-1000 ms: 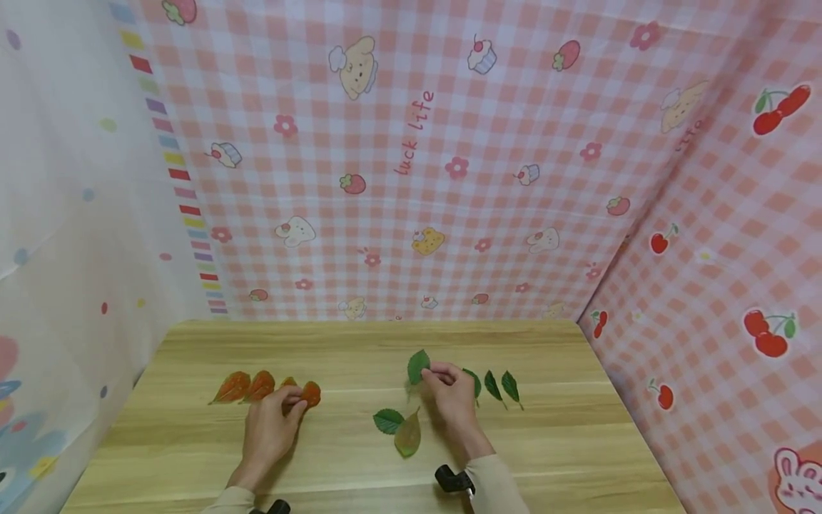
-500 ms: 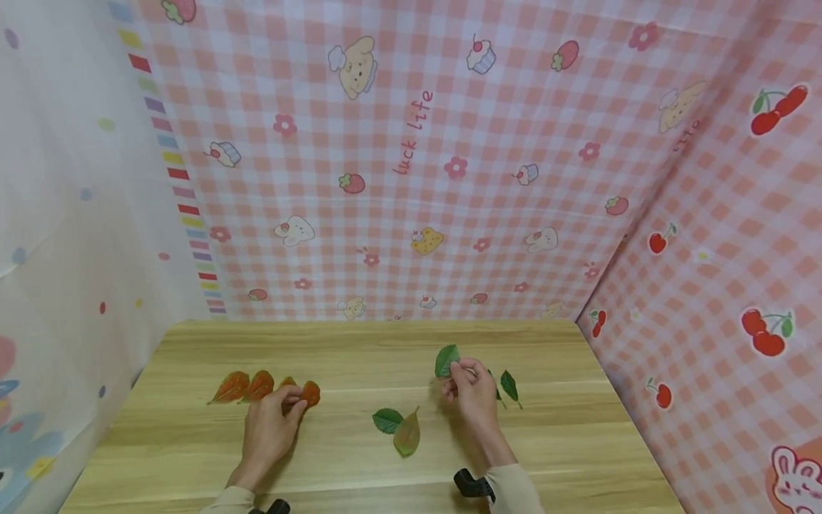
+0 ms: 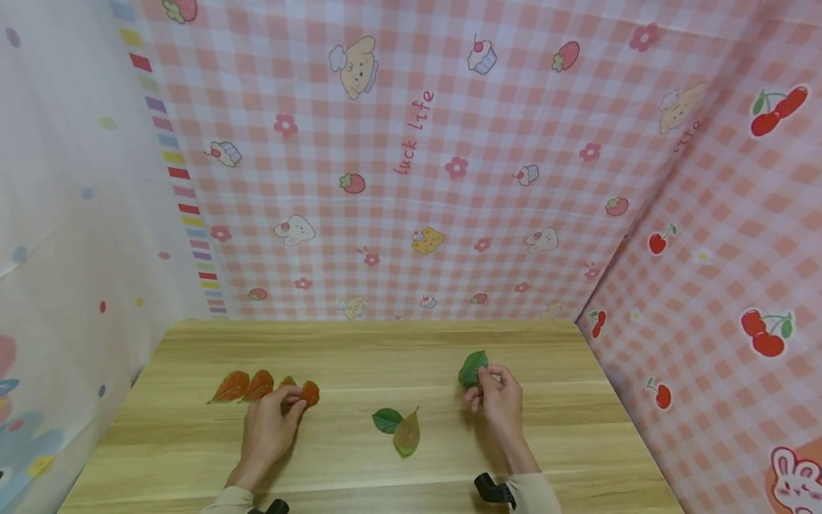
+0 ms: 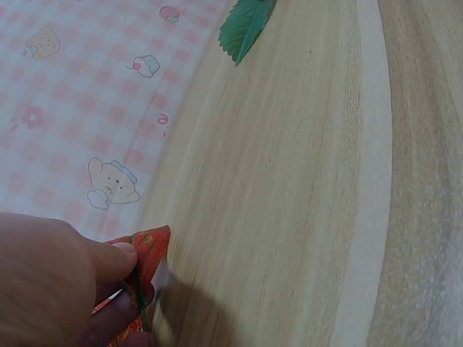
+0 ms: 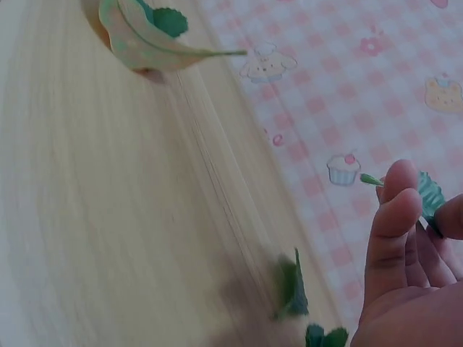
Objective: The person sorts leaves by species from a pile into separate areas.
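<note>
In the head view my left hand (image 3: 266, 434) pinches an orange-red leaf (image 3: 311, 393) between thumb and fingers, low over the table's left part. Two more orange-red leaves, one (image 3: 232, 386) beside the other (image 3: 260, 385), lie to its left, and a yellowish leaf (image 3: 288, 382) is partly covered by the hand. On the right, my right hand (image 3: 505, 408) holds up a green serrated leaf (image 3: 473, 369) by thumb and fingertips. Green leaves (image 5: 292, 285) under that hand show in the right wrist view; the head view hides them.
A brownish-green leaf (image 3: 407, 434) lies against a small green leaf (image 3: 387, 420) at mid-table. The wooden table (image 3: 359, 350) ends at a pink checked cloth (image 3: 392, 214) behind, with more cloth at both sides.
My right hand has moved rightward with the green leaf, from mid-table to over the row of green leaves, now hidden. The left hand stays in place with its leaf.
</note>
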{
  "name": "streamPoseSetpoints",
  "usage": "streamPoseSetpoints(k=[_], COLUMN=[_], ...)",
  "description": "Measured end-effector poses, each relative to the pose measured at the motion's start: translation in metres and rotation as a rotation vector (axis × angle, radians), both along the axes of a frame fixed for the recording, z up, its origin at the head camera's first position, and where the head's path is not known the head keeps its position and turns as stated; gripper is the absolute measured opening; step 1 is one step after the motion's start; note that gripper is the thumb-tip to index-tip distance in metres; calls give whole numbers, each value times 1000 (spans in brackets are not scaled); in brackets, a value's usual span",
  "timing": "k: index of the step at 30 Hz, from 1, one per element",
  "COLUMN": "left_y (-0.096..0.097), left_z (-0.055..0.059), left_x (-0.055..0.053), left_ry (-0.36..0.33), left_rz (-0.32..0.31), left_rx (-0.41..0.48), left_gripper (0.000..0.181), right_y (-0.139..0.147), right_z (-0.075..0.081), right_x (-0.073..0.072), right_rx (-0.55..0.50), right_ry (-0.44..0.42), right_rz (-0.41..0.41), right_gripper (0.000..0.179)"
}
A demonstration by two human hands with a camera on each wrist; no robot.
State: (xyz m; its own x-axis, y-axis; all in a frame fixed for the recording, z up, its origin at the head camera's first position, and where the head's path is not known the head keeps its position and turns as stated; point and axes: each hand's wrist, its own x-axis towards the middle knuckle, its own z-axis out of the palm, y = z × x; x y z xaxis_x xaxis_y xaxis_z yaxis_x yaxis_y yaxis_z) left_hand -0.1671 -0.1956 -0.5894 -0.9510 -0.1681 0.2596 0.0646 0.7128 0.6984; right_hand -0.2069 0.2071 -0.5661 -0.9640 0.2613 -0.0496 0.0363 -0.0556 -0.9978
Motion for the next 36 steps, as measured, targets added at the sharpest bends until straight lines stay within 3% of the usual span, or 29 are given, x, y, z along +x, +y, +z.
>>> streamPoseSetpoints(k=[11, 15, 20, 23, 29, 36], left_y=[0, -1, -1, -2, -1, -1], left_z=[-1, -1, -2, -2, -2, -1], left_x=[0, 1, 1, 2, 1, 1], left_ry=[21, 22, 23, 28, 45, 34], left_rz=[0, 2, 0, -4, -2, 2], left_rx=[-5, -4, -4, -5, -3, 1], left_gripper=[17, 18, 17, 16, 16, 16], right_y=[27, 37, 51, 63, 92, 113], right_z=[-1, -3, -6, -5, -2, -12], right_x=[6, 8, 9, 12, 14, 10], right_rx=[-58, -21, 24, 99, 315, 512], right_ry=[-59, -49, -32, -39, -75, -108], right_rz=[-59, -65, -107, -137, -186, -239], right_gripper=[21, 26, 15, 13, 31, 28])
